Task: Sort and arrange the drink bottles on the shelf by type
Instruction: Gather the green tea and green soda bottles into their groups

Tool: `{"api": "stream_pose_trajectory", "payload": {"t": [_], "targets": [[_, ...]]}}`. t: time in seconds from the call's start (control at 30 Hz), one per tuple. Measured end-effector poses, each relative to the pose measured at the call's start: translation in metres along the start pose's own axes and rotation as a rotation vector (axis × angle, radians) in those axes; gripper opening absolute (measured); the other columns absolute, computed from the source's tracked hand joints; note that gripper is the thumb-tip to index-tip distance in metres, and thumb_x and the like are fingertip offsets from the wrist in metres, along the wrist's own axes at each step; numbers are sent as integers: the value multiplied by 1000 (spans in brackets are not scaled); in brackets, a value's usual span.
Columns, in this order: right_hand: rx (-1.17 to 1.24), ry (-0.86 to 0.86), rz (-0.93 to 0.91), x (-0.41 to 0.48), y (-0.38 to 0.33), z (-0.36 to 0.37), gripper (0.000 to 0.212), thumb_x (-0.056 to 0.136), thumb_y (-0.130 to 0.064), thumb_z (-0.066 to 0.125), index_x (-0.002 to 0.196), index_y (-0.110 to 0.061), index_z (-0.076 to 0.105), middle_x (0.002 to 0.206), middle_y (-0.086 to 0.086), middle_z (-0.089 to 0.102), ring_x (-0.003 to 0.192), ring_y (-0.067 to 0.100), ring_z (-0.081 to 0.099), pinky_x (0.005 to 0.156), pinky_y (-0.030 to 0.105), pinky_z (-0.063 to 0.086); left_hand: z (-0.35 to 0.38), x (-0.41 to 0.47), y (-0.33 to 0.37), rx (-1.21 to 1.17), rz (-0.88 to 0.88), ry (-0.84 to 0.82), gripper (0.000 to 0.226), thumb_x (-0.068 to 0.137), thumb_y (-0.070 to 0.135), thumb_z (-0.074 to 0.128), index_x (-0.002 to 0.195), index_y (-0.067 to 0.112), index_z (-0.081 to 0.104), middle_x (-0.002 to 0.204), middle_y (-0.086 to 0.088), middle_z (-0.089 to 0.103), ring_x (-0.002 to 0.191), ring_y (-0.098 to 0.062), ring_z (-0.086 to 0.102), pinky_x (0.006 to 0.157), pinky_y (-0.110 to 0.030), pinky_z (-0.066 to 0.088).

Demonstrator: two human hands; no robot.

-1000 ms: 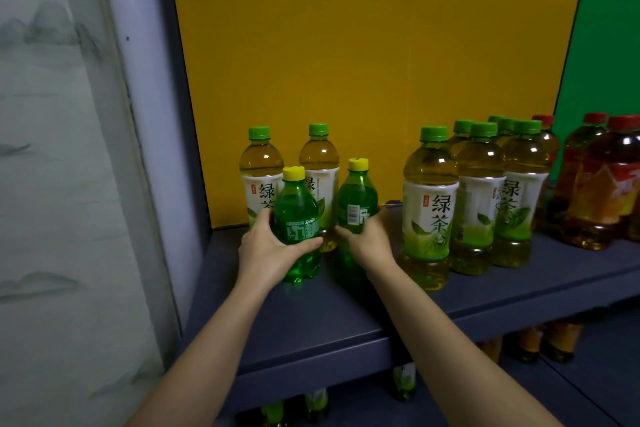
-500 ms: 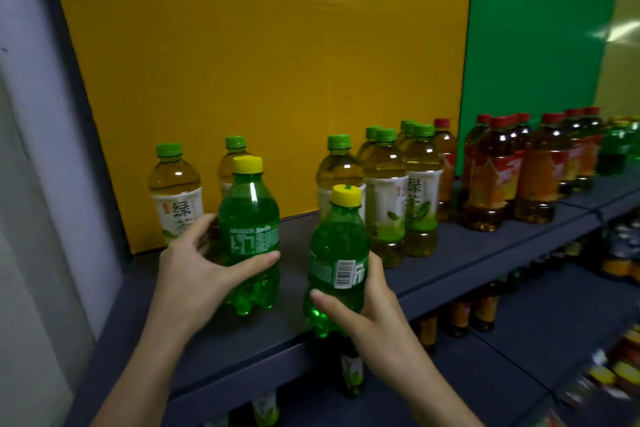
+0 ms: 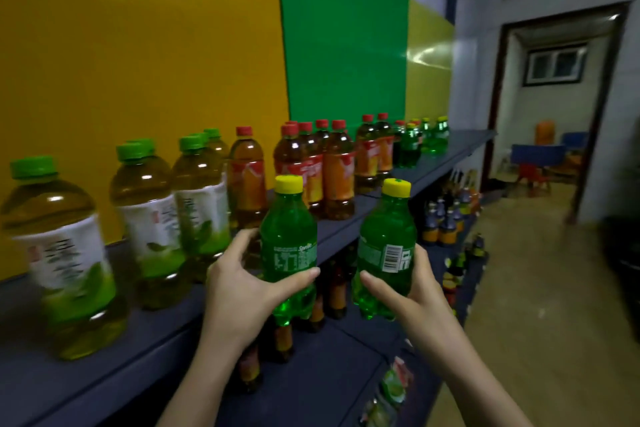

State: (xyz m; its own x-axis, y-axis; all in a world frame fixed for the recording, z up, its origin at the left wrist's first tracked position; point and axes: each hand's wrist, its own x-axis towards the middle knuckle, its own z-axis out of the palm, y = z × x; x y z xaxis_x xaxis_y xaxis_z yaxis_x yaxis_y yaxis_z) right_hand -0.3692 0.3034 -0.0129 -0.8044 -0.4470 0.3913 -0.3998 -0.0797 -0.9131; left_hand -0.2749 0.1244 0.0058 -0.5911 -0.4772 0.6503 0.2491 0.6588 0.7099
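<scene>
The left hand [image 3: 239, 288] gripped one green soda bottle [image 3: 289, 243] and the right hand [image 3: 412, 291] a second soda bottle [image 3: 386, 246], both aloft before the shelf [image 3: 343, 232], where a careless swing might topple the red-capped tea bottles [image 3: 337, 177]

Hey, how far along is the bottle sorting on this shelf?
Looks done: green-cap tea bottles stand grouped at the near end of the shelf, red-cap tea bottles beside them. In hand: left hand grips the left Sprite bottle, right hand the right Sprite bottle, both off the shelf. Left: setting both down, probably by the green soda bottles at the far end.
</scene>
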Motion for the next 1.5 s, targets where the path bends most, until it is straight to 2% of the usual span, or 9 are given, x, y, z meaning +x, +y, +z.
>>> {"api": "stream_pose_trajectory", "payload": {"t": [0.2, 0.37, 0.47, 0.7, 0.93, 1.07, 1.2, 1.3, 1.5], "targets": [[-77, 87, 16, 31, 31, -115, 73, 67, -40, 67, 131, -25, 35, 111, -13, 59, 100, -1, 60, 89, 34, 53, 129, 18, 13, -91, -35, -51, 61, 42, 51, 85, 97, 33, 62, 94, 21, 67, 90, 8, 60, 73, -15, 49], [-129, 93, -3, 59, 58, -199, 58, 75, -31, 69, 125, -29, 40, 113, -16, 59, 105, -1, 58, 93, 36, 50, 229, 32, 26, -175, -69, -78, 58, 43, 50, 87, 92, 32, 62, 91, 14, 71, 87, -3, 66, 77, -36, 56], [-149, 118, 0, 79, 72, -240, 65, 67, -42, 69, 124, -30, 40, 114, -15, 60, 106, 0, 58, 95, 39, 49, 281, 45, 27, -197, -86, -88, 61, 41, 56, 83, 92, 30, 62, 91, 11, 71, 88, -8, 67, 77, -42, 56], [-135, 163, 12, 137, 116, -309, 70, 63, -46, 70, 126, -31, 42, 114, -14, 62, 107, 2, 59, 96, 41, 48, 379, 84, 19, -192, -102, -124, 56, 45, 39, 90, 92, 28, 62, 88, 12, 70, 82, -1, 66, 74, -34, 56], [-149, 168, 9, 233, 180, -369, 63, 75, -28, 72, 129, -29, 40, 114, -14, 61, 106, -1, 59, 95, 35, 49, 487, 155, -19, -223, -104, -120, 56, 41, 40, 91, 87, 27, 62, 84, 10, 71, 79, -5, 67, 70, -27, 54], [-182, 146, -6, 311, 208, -403, 75, 67, -44, 70, 133, -29, 36, 120, -17, 58, 110, -2, 56, 97, 34, 48, 552, 215, -39, -242, -98, -116, 52, 46, 30, 91, 90, 25, 63, 86, 10, 71, 82, -5, 67, 73, -31, 55], [-234, 111, -56, 390, 233, -433, 74, 71, -40, 69, 135, -28, 33, 122, -21, 55, 111, -8, 52, 95, 19, 46, 611, 274, -53, -239, -89, -103, 55, 47, 31, 91, 94, 26, 62, 89, 11, 71, 85, -3, 67, 76, -32, 56], [-210, 82, -71, 441, 250, -452, 74, 70, -42, 68, 134, -27, 35, 120, -21, 56, 109, -9, 54, 92, 16, 46, 646, 308, -64, -224, -87, -100, 53, 49, 30, 90, 94, 26, 62, 88, 11, 71, 84, -2, 67, 75, -33, 57], [-128, 49, -118, 535, 297, -484, 59, 80, -22, 69, 130, -27, 37, 112, -30, 52, 99, -23, 51, 75, -1, 40, 704, 365, -88, -160, -104, -45, 55, 50, 30, 89, 97, 26, 61, 90, 12, 71, 84, 1, 66, 76, -29, 57]]}}
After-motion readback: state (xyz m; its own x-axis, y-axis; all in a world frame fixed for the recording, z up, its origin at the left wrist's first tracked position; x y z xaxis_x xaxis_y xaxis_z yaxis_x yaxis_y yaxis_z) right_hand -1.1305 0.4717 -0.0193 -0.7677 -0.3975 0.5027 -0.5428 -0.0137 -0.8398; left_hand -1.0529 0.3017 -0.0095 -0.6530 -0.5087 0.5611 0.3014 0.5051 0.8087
